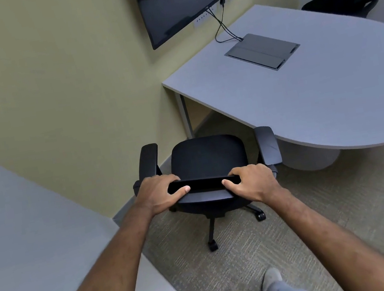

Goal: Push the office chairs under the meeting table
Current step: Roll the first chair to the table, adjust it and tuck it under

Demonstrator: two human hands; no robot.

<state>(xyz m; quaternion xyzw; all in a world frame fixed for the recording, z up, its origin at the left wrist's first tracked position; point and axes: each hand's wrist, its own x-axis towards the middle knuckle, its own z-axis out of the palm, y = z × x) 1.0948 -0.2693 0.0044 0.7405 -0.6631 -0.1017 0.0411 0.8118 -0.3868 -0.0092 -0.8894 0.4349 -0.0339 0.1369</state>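
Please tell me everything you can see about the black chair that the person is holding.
The chair is black, with a padded seat, two armrests, and a star base on castors. It stands upright on the carpet, facing the table, its seat not yet under the edge. The left hand and right hand grip the top of its backrest, thumbs on the near side.

Both arms outstretched; left hand [159, 194] and right hand [252, 181] curled in grip.
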